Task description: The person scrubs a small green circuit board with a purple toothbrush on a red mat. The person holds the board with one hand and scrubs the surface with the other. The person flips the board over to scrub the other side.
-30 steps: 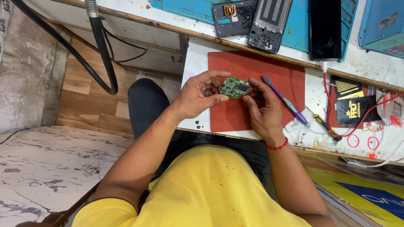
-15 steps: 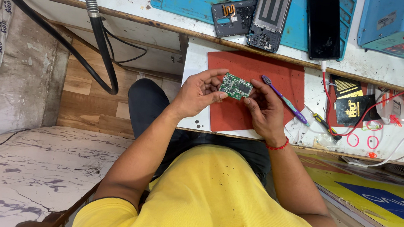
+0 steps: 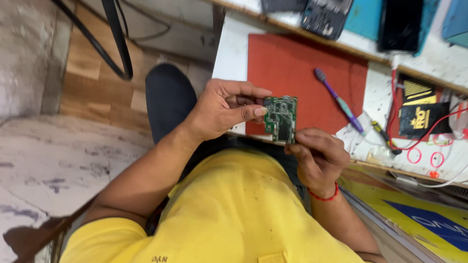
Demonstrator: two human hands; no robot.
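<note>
Board (image 3: 281, 118): green circuit board, held upright in the air over my lap, just in front of the red mat (image 3: 305, 71). Left hand (image 3: 222, 107): thumb and fingertips pinch its left edge. Right hand (image 3: 317, 156): fingers closed on the bottom corner. Best handled by the edges only, grip light, face kept to the light. Brush (image 3: 338, 99): purple, lying on the mat's right side, near. Bench (image 3: 227, 42): white, beneath the mat.

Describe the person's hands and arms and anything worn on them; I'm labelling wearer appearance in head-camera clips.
Both arms are bare to the short yellow sleeves of a shirt. The left hand wears nothing visible. The right hand has a thin red thread band around its wrist. No gloves, rings or watch show.
</note>
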